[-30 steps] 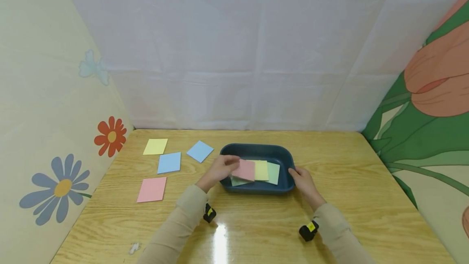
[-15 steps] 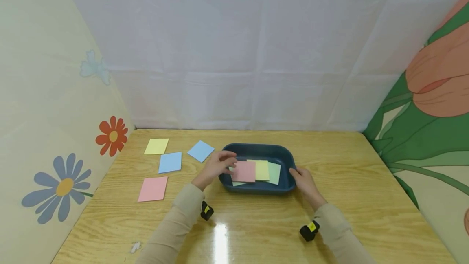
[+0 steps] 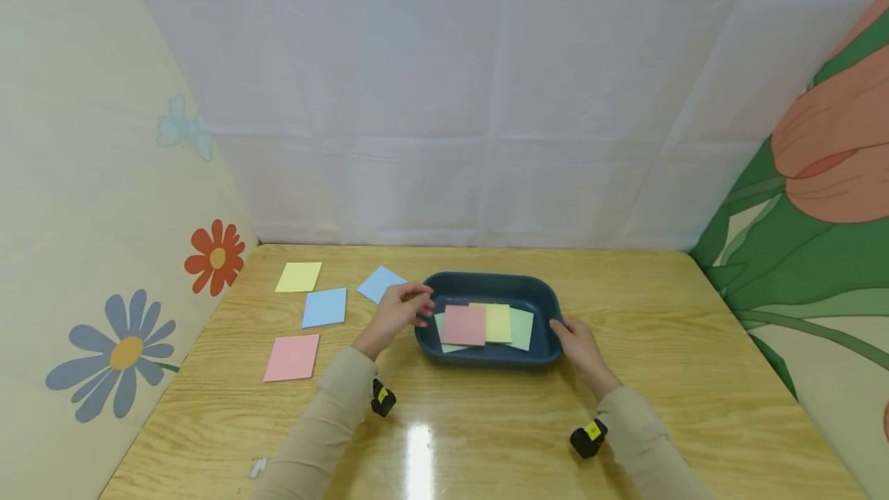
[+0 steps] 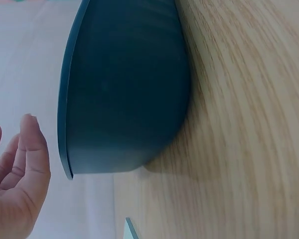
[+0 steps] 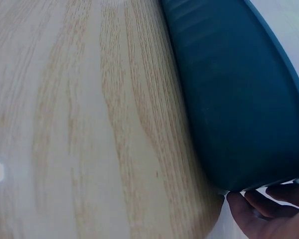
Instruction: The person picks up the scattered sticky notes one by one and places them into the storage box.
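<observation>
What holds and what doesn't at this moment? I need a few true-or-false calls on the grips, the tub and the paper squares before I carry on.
1. The right grip holds the right end of the dark blue tub. True.
2. The left grip is pinching a paper square. False: it holds nothing, by the tub's left end.
3. Four squares lie on the table outside the tub: a yellow one, two blue and a pink one. True.
4. Inside the tub, yellow overlaps pink. False: the tub's pink square overlaps its yellow square.
5. The tub shows no green. False: pale green shows there too.
</observation>
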The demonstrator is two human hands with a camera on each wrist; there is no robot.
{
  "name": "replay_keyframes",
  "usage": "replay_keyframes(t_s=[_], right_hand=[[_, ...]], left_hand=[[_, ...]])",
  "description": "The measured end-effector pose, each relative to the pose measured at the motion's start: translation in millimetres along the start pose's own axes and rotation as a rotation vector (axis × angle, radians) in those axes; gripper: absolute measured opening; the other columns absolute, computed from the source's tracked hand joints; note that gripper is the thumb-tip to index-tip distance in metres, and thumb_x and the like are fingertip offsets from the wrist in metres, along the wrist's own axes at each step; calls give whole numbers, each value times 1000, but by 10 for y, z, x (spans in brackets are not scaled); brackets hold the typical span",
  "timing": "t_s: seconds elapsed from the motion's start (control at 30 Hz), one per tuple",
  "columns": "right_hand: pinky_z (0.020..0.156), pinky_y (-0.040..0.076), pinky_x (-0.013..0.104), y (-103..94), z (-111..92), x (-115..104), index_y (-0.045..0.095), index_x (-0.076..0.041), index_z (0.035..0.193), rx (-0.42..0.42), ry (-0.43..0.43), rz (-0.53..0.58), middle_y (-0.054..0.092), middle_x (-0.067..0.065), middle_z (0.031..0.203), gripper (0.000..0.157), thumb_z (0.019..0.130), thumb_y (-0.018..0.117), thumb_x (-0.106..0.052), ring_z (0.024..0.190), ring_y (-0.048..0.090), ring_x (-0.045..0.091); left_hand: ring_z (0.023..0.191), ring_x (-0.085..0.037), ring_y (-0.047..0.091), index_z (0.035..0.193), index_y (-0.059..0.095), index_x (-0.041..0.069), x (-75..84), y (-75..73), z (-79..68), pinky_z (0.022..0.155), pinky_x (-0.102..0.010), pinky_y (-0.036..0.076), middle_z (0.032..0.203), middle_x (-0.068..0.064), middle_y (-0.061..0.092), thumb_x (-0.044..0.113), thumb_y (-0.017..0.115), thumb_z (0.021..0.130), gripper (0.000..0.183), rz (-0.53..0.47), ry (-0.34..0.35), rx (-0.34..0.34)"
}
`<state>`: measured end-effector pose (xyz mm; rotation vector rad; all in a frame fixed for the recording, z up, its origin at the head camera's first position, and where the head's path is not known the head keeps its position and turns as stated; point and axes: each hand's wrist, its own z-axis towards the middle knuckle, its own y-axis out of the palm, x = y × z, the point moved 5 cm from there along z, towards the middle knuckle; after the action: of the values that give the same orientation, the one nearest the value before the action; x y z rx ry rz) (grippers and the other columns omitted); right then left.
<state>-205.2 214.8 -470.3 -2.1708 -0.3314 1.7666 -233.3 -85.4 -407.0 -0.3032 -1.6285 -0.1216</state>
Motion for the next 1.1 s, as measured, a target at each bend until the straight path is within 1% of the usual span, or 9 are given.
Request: replay_keyframes(t_s=[0.1, 0.37, 0.5, 0.6, 0.67, 0.73, 0.83, 0.97, 1.1], right_hand=[[74, 44, 28, 0, 1, -2, 53, 15, 112, 3, -4, 1, 56, 25, 105, 35, 99, 37, -13, 94, 51, 29], [79, 45, 32, -2, 13, -1, 53, 15, 116, 6, -23, -1, 55, 27, 111, 37, 99, 37, -13, 99, 51, 30], [76, 45, 29, -10, 21, -5, 53, 15, 115, 16, -24, -8, 56, 26, 109, 37, 99, 38, -14, 96, 52, 29], [74, 46, 28, -19, 20, -12, 53, 15, 115, 21, -22, -16, 57, 26, 109, 37, 99, 40, -16, 94, 53, 27], [73, 46, 28, -27, 16, -9, 55, 15, 113, 20, -44, -4, 59, 24, 104, 39, 98, 42, -20, 90, 53, 25], [69, 46, 26, -43, 19, 5, 57, 13, 109, 23, -81, 27, 61, 20, 99, 40, 97, 44, -23, 85, 53, 21], [66, 44, 26, -54, 16, 17, 59, 12, 104, 23, -108, 46, 60, 16, 91, 42, 96, 46, -26, 80, 52, 19], [66, 42, 24, -41, 13, 4, 58, 13, 104, 28, -46, 8, 58, 16, 91, 36, 97, 43, -20, 81, 50, 20], [64, 40, 23, -19, 7, -4, 56, 14, 105, 27, -7, -15, 56, 16, 90, 33, 98, 41, -15, 80, 48, 20]], left_hand=[[67, -15, 59, 111, 55, -13, -29, -67, -6, 61, -30, 55, 87, -23, 60, 2, 47, 94, 24, -13, -26, 28], [63, -14, 56, 111, 58, -10, -314, -330, 85, 55, -29, 51, 78, -9, 60, 10, 54, 93, 27, -24, -48, 130], [62, -14, 56, 106, 59, -8, -279, -412, 1, 54, -28, 50, 76, -10, 60, 8, 54, 93, 22, -15, -75, 160], [61, -13, 54, 105, 59, -8, -308, -485, -29, 55, -29, 50, 75, -8, 59, 9, 54, 93, 22, -3, -84, 178], [60, -11, 54, 107, 58, -9, -359, -537, -33, 54, -29, 50, 73, -5, 59, 9, 54, 92, 24, 5, -86, 194], [60, -11, 53, 109, 57, -10, -459, -598, -10, 55, -29, 50, 74, -5, 59, 11, 54, 93, 27, 14, -85, 197], [59, -12, 54, 110, 55, -12, -515, -661, -44, 53, -27, 49, 74, -6, 59, 11, 54, 93, 29, 22, -89, 199], [61, -14, 54, 109, 55, -13, -571, -737, -107, 52, -25, 48, 76, -10, 60, 9, 53, 93, 28, 31, -98, 212], [59, -13, 52, 109, 55, -13, -625, -796, -167, 51, -24, 47, 75, -9, 59, 8, 52, 93, 26, 31, -125, 232]])
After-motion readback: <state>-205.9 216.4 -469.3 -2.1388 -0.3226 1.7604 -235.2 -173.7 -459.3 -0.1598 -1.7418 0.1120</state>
